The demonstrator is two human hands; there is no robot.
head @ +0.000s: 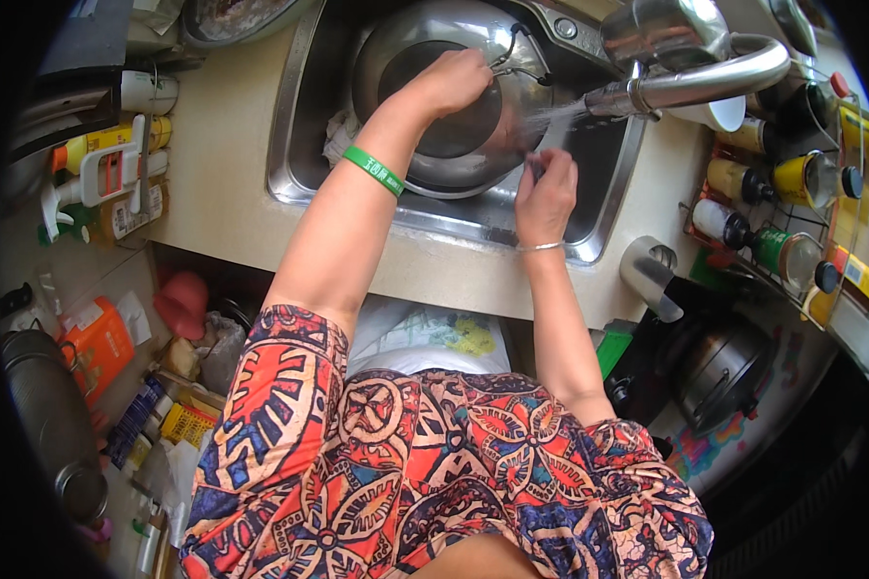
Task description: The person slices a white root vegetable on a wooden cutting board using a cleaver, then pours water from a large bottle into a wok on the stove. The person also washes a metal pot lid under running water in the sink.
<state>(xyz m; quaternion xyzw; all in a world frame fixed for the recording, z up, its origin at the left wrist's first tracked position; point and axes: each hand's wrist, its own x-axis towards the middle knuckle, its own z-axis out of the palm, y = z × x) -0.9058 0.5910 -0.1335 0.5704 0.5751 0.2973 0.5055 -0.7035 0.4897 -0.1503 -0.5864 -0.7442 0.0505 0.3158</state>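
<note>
A large round steel pan [376,79] with a dark disc on its underside lies tilted in the steel sink [442,226]. My left hand [458,81], its arm wearing a green wristband, reaches over the pan, its fingers closed at the pan's wire loop handle [532,51]. My right hand [549,189] is near the pan's lower right edge, fingers curled; something small and greyish shows between thumb and fingers, too unclear to name. Water sprays leftward from the faucet [695,85] onto the pan. A pale crumpled cloth [342,136] shows at the pan's left.
A wire rack of bottles and jars [793,174] stands at the right, above a lidded pot [724,376]. Spray bottles [108,174] are on the left. A steel holder [648,264] sits at the counter's right edge, and a bowl [239,18] at the upper left.
</note>
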